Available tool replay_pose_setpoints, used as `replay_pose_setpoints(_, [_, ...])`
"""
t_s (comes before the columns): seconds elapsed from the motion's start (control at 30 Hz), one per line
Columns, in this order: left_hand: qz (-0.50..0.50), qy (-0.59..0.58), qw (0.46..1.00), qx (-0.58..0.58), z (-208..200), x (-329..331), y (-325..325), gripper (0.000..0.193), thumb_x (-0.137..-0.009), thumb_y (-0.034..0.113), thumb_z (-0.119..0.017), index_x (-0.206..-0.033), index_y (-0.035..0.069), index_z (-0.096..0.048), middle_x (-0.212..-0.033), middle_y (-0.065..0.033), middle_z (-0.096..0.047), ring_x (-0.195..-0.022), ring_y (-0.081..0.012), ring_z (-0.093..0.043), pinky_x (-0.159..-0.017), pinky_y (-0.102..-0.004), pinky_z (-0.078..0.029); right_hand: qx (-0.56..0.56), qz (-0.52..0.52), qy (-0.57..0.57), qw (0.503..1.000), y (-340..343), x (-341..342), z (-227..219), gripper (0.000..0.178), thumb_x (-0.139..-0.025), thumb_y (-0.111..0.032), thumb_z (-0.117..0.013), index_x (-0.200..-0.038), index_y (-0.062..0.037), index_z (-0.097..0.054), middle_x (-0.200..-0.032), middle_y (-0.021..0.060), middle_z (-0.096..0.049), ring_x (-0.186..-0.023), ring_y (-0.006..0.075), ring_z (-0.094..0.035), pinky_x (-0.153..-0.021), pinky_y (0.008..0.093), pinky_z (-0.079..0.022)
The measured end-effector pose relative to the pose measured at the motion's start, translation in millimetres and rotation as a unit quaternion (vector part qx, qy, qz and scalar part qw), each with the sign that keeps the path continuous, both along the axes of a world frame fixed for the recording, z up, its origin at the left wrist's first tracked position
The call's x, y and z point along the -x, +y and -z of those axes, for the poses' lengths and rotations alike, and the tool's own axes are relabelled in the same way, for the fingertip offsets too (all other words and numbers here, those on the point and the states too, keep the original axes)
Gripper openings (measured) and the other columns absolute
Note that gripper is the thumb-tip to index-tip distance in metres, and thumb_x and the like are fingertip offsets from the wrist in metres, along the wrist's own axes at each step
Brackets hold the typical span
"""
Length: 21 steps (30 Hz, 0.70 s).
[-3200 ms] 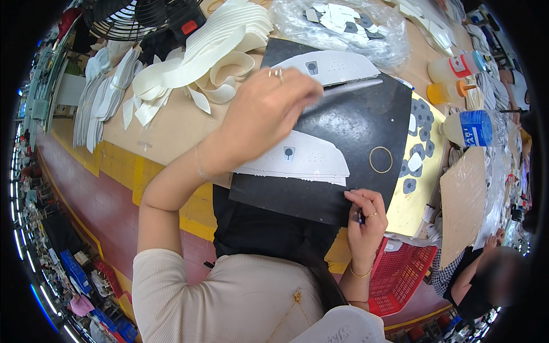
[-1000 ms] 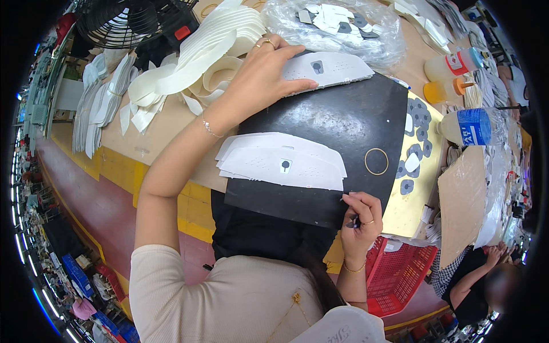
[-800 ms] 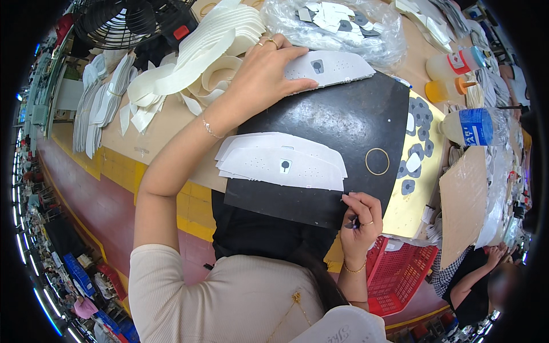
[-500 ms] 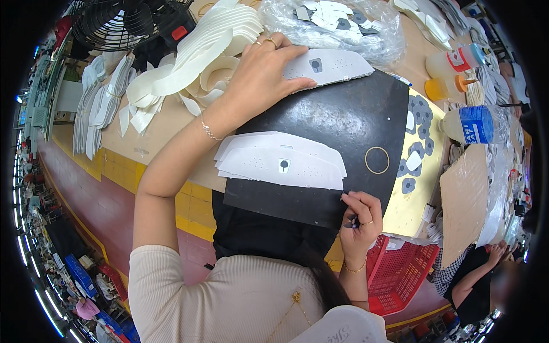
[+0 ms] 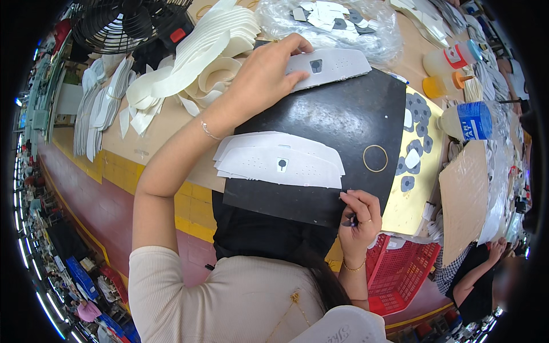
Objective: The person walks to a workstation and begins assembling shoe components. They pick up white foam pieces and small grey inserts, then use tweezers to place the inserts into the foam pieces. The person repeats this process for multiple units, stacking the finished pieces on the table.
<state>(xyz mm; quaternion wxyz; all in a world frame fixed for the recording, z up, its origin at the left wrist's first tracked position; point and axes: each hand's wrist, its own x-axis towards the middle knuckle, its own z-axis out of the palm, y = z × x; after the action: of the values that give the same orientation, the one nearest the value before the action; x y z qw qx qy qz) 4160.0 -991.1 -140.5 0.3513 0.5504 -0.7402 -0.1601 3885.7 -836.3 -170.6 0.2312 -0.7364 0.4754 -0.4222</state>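
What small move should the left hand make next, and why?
Probably lift the top piece from the far white stack: the left hand's thumb and fingers span its left end, while the right hand is down at the near edge of the black mat, away from that stack.

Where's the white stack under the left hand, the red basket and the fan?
White stack [image 5: 334, 67], head view: top piece.
Red basket [image 5: 413, 279], head view: slotted wall.
Fan [image 5: 123, 26], head view: wire grille.
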Motion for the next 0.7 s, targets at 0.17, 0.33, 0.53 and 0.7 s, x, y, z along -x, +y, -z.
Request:
replay_pose_setpoints(0.17, [0.042, 0.152, 0.964, -0.214, -33.1, 2.6, 5.1, 0.037, -0.082, 0.009, -0.077, -0.116, 0.004, -0.062, -0.096, -0.0047, -0.068, -0.090, -0.0099, -0.064, -0.079, -0.0219, -0.049, -0.024, 0.017, -0.020, 0.999, 1.9, 2.9, -5.0, 0.036, -0.074, 0.018, -0.057, -0.101, 0.0000, -0.071, -0.100, 0.0134, -0.064, -0.070, 0.0161, -0.062, -0.060, 0.0240, -0.049])
replay_pose_setpoints(0.33, [0.144, 0.280, 0.887, -0.337, -63.8, 5.7, 32.0, 0.041, -0.079, 0.007, -0.080, -0.116, 0.003, -0.063, -0.095, -0.0032, -0.069, -0.088, -0.0069, -0.064, -0.077, -0.0198, -0.049, -0.044, 0.119, -0.102, 0.987, -4.1, 17.5, -21.0, 0.019, -0.093, -0.002, -0.063, -0.112, -0.0015, -0.067, -0.109, 0.0107, -0.059, -0.089, 0.0145, -0.058, -0.073, 0.0220, -0.046])
replay_pose_setpoints(0.53, [0.189, 0.307, 0.862, -0.357, -83.1, 19.4, 63.2, 0.040, -0.080, 0.014, -0.082, -0.113, 0.002, -0.064, -0.089, -0.0023, -0.070, -0.076, -0.0050, -0.062, -0.063, -0.0177, -0.046, -0.025, 0.146, -0.205, 0.968, -14.7, 12.0, -43.8, 0.022, -0.092, -0.005, -0.067, -0.113, -0.0009, -0.065, -0.118, 0.0100, -0.054, -0.081, 0.0100, -0.055, -0.065, 0.0203, -0.044])
replay_pose_setpoints(0.7, [0.195, 0.323, 0.842, -0.387, -88.4, 21.2, 75.3, 0.042, -0.079, 0.014, -0.083, -0.115, 0.003, -0.063, -0.090, -0.0026, -0.070, -0.076, -0.0043, -0.062, -0.058, -0.0167, -0.044, 0.062, 0.086, -0.078, 0.991, -8.1, 7.6, -49.2, 0.032, -0.083, -0.004, -0.077, -0.113, -0.0067, -0.066, -0.121, 0.0102, -0.053, -0.086, 0.0125, -0.057, -0.066, 0.0209, -0.046])
